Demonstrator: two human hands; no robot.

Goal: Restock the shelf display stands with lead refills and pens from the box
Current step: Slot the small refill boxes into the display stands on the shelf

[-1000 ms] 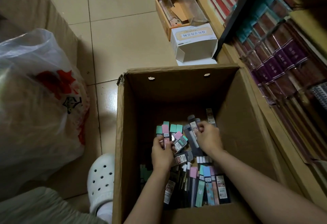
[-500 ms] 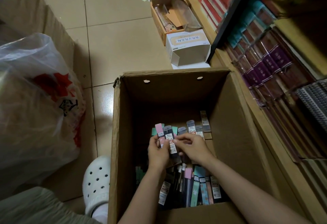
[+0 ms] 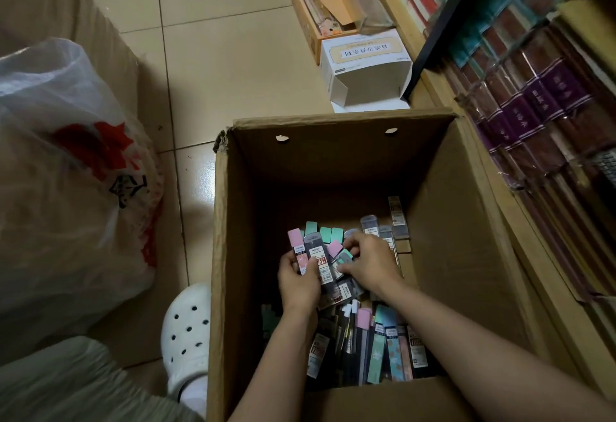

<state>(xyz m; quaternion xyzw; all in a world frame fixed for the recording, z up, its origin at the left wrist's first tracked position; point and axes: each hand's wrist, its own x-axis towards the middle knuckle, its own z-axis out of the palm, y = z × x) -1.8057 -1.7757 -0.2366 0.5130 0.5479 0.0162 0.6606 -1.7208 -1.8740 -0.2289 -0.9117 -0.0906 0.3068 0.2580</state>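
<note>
Gathering step: left hand grips a fan of lead refills inside the box; right hand pinches another pack at its 9 o'clock. Next, probably lift the bundle toward the shelf at 2 o'clock.

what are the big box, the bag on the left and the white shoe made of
Big box: corrugated cardboard, matte brown, with a torn, frayed corner. Bag: thin translucent plastic, likely film, crinkled and glossy, with red print. White shoe: looks like moulded foam or rubber, smooth, with punched holes.
</note>
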